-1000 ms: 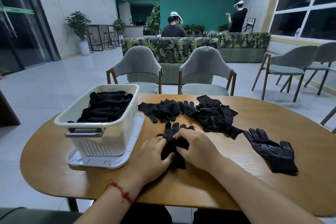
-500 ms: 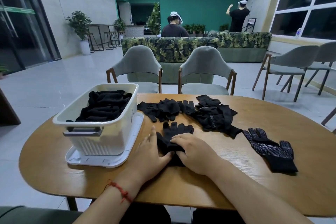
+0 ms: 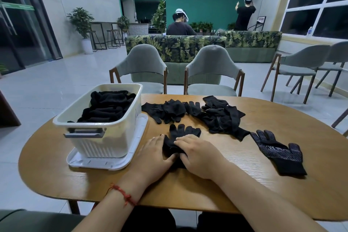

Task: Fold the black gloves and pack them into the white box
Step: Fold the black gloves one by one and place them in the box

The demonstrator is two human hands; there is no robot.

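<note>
A black glove (image 3: 180,133) lies flat on the wooden table (image 3: 244,184) just in front of me, its fingers pointing away. My left hand (image 3: 152,158) and my right hand (image 3: 199,154) press down on its cuff end, thumbs pinching the fabric between them. To the left stands the white box (image 3: 105,137), holding several folded black gloves (image 3: 107,105). A loose heap of black gloves (image 3: 216,117) lies beyond my hands. One dotted black glove (image 3: 276,150) lies alone at the right.
The box stands on its white lid (image 3: 135,149). Two grey chairs (image 3: 212,69) face the table's far edge, more chairs at the right. Two people stand or sit by a leaf-patterned sofa (image 3: 188,47) far behind.
Both hands have slid a little toward me along the glove, baring more of its fingers. The camera view has shifted slightly.
</note>
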